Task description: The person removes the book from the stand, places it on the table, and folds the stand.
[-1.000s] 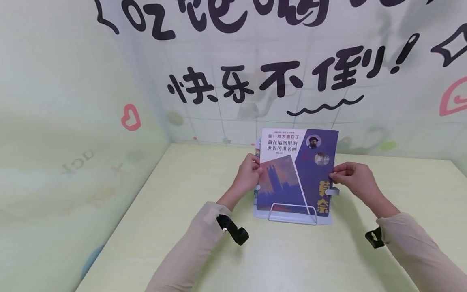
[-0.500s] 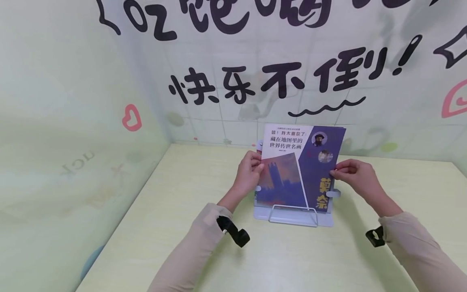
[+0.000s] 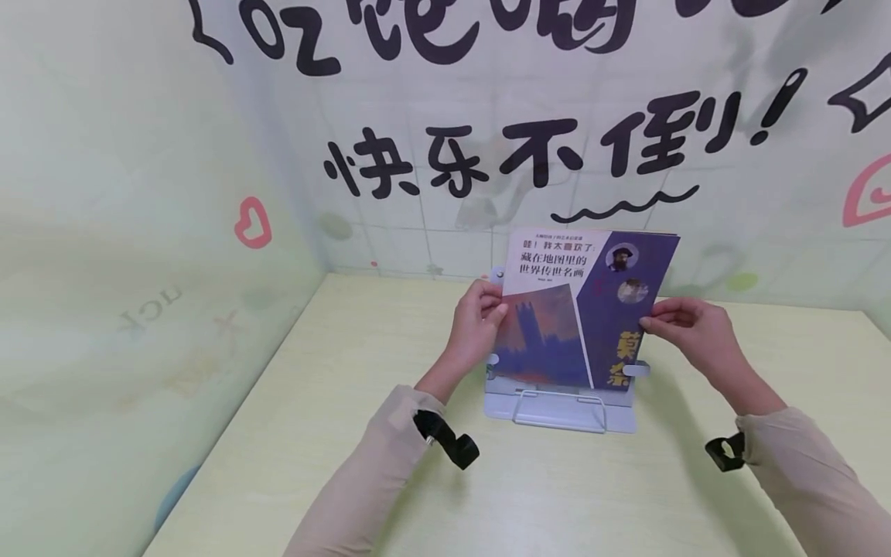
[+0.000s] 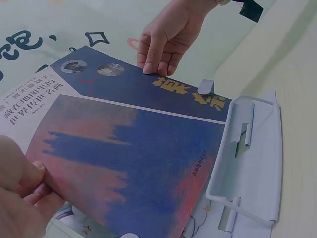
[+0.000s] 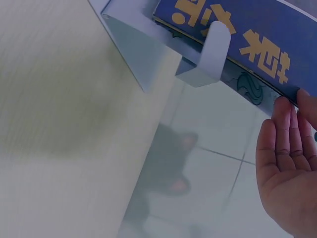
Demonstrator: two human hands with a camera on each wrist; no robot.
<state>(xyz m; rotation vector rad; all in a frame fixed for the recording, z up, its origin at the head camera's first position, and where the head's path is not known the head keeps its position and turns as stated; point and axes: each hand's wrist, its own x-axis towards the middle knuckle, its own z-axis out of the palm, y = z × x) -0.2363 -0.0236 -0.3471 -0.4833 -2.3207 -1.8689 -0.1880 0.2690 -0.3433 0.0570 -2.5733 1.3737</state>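
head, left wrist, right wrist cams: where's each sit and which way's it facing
Head: on the head, facing forward-down at the Monet book and book stand; left hand, right hand, both sleeves show.
Left wrist: on that wrist, facing the cover; left hand at left, right hand at top.
Right wrist: on that wrist, facing the book stand's side clip; right hand shows.
Head and left wrist share both hands.

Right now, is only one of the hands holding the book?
No, the left hand and the right hand both pinch the book at its edges.

This is an indoor corner of unclear kind, where a pale tabletop (image 3: 543, 495) meets printed walls (image 3: 104, 100) with black lettering (image 3: 540, 166).
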